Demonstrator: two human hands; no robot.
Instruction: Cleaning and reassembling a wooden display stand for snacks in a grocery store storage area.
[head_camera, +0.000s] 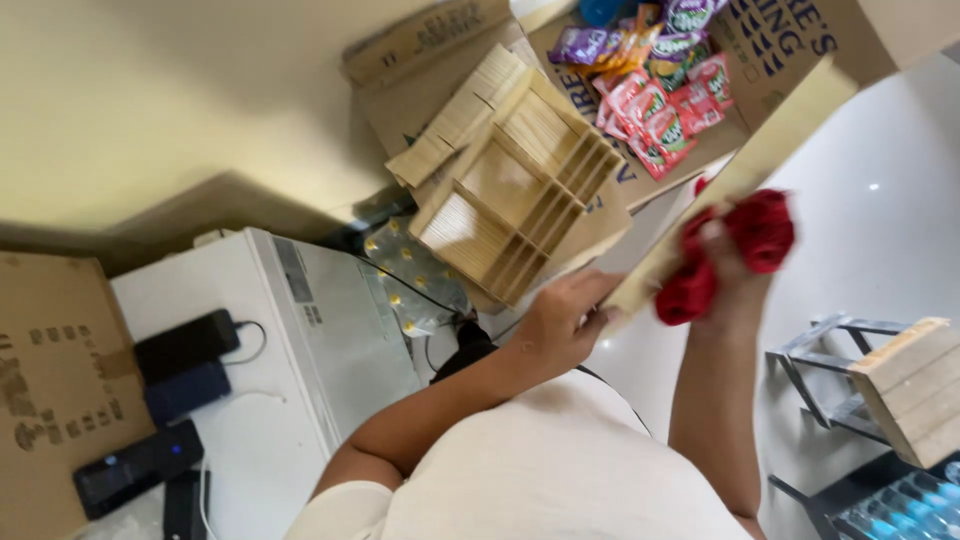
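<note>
While the left hand (560, 325) gripped the near end of a long pale wooden board (740, 175), the right hand (735, 265) was clenched around a red cloth (725, 255) pressed against the board's edge, so by my judgement the wiping was under way, not finished. Beyond the board lay a slatted wooden organiser (510, 195) on flattened cardboard (420, 60), untouched by either hand. Past the board's far end, bright snack packets (655, 100) filled an open cardboard box (790, 45). How much of the board had been cleaned could not be told.
</note>
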